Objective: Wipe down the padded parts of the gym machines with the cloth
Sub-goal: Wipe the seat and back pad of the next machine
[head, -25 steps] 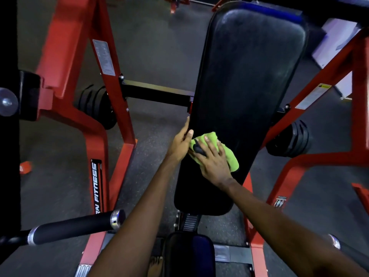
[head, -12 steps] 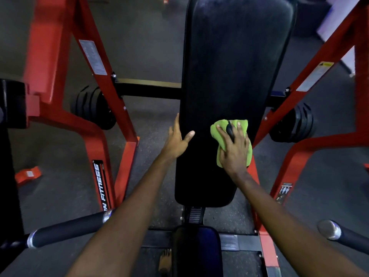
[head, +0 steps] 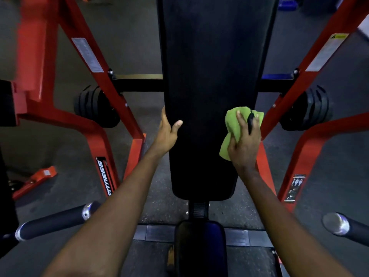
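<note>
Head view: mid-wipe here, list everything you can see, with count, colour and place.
back pad: one, black, centre, top to lower middle
cloth: one, green, right edge of back pad
seat pad: one, dark, bottom centre
frame: one, red, both sides of back pad
crossbar: one, black, behind back pad
plates: two stacks, black, left and right of back pad
handles: two, black with chrome ends, lower left and lower right
foot: one, red, on floor at lower left
floor: grey, all around
left grip: bare hand, rests on back pad's left edge
right grip: bare hand, presses cloth to back pad
</note>
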{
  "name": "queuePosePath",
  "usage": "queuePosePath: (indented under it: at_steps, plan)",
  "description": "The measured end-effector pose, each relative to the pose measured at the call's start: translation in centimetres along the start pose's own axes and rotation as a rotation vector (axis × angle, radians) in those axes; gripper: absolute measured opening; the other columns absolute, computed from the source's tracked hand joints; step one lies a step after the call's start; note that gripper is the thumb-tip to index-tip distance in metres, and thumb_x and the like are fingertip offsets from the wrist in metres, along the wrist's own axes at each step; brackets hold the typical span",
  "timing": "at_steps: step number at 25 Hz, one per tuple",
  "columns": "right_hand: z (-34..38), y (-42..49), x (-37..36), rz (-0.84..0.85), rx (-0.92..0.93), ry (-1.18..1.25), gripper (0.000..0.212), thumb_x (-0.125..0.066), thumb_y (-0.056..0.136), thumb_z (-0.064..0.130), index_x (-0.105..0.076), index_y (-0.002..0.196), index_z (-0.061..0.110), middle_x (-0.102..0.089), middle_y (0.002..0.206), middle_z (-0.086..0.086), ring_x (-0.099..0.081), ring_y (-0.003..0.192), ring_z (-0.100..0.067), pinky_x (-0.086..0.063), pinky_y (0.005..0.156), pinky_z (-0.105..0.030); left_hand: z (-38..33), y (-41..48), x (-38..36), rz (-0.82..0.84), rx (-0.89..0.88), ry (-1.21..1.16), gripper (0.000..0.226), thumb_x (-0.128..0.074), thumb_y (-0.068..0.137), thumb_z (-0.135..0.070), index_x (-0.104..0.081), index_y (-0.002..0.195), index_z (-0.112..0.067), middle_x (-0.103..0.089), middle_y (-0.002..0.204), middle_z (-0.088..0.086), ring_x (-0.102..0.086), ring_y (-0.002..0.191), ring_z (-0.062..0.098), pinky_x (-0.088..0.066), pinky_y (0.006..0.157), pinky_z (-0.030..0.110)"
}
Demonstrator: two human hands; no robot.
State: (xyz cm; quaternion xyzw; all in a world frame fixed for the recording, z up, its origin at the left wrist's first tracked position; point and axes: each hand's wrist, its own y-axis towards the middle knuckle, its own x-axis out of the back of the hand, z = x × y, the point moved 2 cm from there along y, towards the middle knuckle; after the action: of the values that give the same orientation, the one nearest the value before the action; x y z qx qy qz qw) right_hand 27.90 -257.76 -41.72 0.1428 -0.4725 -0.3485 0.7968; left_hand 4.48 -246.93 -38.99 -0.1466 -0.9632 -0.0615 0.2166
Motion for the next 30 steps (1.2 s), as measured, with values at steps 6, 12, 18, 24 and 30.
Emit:
queuePosePath:
  at_steps: [6,12,18,24,30]
  plan:
    - [-3.1,-8.2,-1.9,0.122,-0.155,0.199,0.085,-0.067,0.085,0.000,-0.029,0.155,0.028,-0.025,0.156,-0.027,-0.030,0.145,-0.048,-0.040,0.110,-0.061,0.3,-0.6,-0.7,-0.075,0.051,0.040,0.068,-0.045,0.107,-0.034,-0.005,0.159,-0.020,-0.029,0.160,-0.003,-0.028,0.144,0.007,-0.027,0.116,0.025]
    - [-2.0,-2.1,-0.6,-0.029,-0.133,0.361,0.058,-0.059,0.098,0.018,-0.041,0.152,0.023,-0.033,0.157,-0.018,-0.032,0.147,-0.038,-0.036,0.116,-0.051,-0.6,-0.7,-1.4,-0.098,0.065,0.104,0.069,-0.040,0.108,-0.031,0.003,0.159,-0.014,-0.019,0.152,-0.014,-0.021,0.141,0.001,-0.023,0.113,0.012]
    - [-3.4,-4.9,-2.5,-0.059,-0.129,0.317,0.059,-0.056,0.098,0.038,-0.038,0.153,0.028,-0.034,0.152,-0.019,-0.039,0.140,-0.041,-0.044,0.108,-0.057,0.1,-0.6,-1.4,-0.097,0.054,0.109,0.064,-0.040,0.109,-0.034,-0.002,0.158,-0.019,-0.024,0.154,-0.011,-0.027,0.143,0.007,-0.026,0.116,0.026]
    - [-7.8,-15.2,-4.9,0.140,-0.230,0.359,0.066,-0.047,0.096,0.041,-0.022,0.156,0.042,-0.032,0.150,-0.024,-0.043,0.134,-0.046,-0.046,0.101,-0.063,0.3,-0.5,-1.6,-0.111,0.003,0.100,0.061,-0.038,0.109,-0.033,-0.005,0.158,-0.019,-0.025,0.155,-0.011,-0.027,0.141,0.003,-0.027,0.101,-0.001]
    - [-4.5,-5.6,-2.3,-0.007,-0.051,0.278,0.064,-0.056,0.091,0.019,-0.039,0.152,0.030,-0.030,0.158,-0.013,-0.028,0.150,-0.037,-0.035,0.115,-0.056,1.3,-0.6,-2.5,-0.208,-0.009,0.054,0.063,-0.041,0.107,-0.044,-0.012,0.159,-0.022,-0.030,0.159,-0.008,-0.032,0.143,0.007,-0.029,0.117,0.025]
